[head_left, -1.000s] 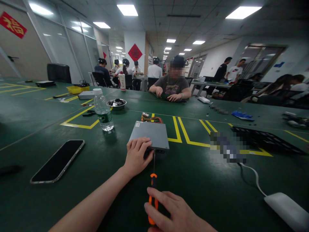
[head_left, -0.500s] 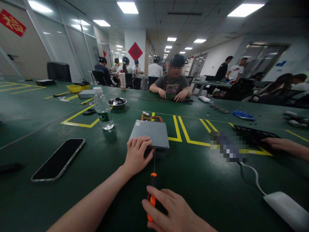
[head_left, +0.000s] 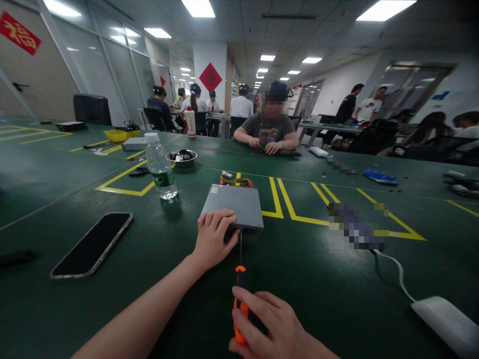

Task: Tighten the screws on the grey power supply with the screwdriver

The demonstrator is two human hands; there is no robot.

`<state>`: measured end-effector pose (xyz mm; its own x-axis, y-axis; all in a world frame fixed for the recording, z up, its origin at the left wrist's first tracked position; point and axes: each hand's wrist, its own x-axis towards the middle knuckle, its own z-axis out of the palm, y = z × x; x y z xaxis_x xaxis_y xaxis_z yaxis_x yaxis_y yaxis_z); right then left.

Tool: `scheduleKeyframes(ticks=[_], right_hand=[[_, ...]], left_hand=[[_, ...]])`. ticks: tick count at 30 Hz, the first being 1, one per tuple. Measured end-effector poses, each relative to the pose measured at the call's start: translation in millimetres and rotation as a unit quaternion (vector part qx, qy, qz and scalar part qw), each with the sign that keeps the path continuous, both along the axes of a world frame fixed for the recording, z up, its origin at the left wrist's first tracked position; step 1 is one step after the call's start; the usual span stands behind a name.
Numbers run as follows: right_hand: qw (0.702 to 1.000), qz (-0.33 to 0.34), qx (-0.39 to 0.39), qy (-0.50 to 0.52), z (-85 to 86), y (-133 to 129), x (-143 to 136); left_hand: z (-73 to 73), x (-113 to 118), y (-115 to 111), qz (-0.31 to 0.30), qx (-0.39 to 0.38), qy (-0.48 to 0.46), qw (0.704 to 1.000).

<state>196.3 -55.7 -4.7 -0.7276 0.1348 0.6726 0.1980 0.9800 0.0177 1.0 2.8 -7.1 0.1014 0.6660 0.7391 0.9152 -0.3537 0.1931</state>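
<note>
A grey computer power supply [head_left: 239, 204] lies flat on the green table, its bundle of coloured cables [head_left: 239, 182] at the far side. My left hand [head_left: 215, 234] grips its near left corner, fingers over the top and thumb against the near face. My right hand [head_left: 267, 321] is closed around the orange and black handle of a screwdriver [head_left: 240, 284]. The screwdriver's thin shaft points away from me, its tip at the near face of the power supply. Whether the tip sits in a screw cannot be made out.
Left of the power supply stands a water bottle [head_left: 160, 169], with a phone [head_left: 92, 244] nearer me. A metal bowl [head_left: 182, 158] holds small parts. A white device [head_left: 445, 321] with a cord lies at right. Across the table sits a person [head_left: 267, 124].
My right hand and the screwdriver handle have shifted slightly right. My left hand stays on the power supply. Another person's hand and a black panel at the right have gone from view.
</note>
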Motion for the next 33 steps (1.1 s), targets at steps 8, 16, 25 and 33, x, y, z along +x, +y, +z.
scheduleKeyframes(ticks=[8, 16, 25, 33], right_hand=[[0.996, -0.023, -0.049, -0.069, 11.1, -3.9, -2.0], [1.0, -0.013, -0.009, 0.001, 5.5, -3.6, 4.1], [1.0, 0.001, 0.011, 0.012, 5.9, 0.2, -1.5], [1.0, -0.003, -0.01, -0.011, 9.2, 1.1, -2.5]], left_hand=[[0.5, -0.9, -0.3, 0.003, 0.005, 0.003, 1.0], [1.2, -0.4, -0.2, 0.003, 0.004, 0.006, 1.0], [0.6, 0.3, -0.5, -0.001, -0.002, 0.001, 1.0], [1.1, 0.6, 0.5, 0.005, 0.014, 0.003, 1.0]])
